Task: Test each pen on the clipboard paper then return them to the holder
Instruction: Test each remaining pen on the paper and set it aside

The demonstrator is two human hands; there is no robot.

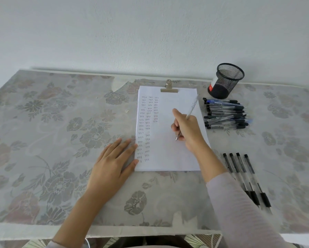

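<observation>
Nearest to the camera is the right forearm in a pale sleeve point(248, 208), which crosses the near edge of the table point(42, 122) and passes over the row of four pens point(246, 178) lying at the near right. I think this is the first risk: if the arm slides to the right while writing, the sleeve may push these pens and mix them or roll them away.

The right hand point(187, 129) is closed around a clear pen point(190, 113). Its tip is at the paper point(168, 149), in the blank right part; whether it touches I cannot tell. The left hand point(112, 161) lies flat and open, fingers spread, only their tips on the left edge of the sheet. This light hold may let the paper shift under a stroke.

The mesh holder point(225, 81) stands far right, seemingly empty, with a pile of pens point(225, 114) just near of it.
</observation>
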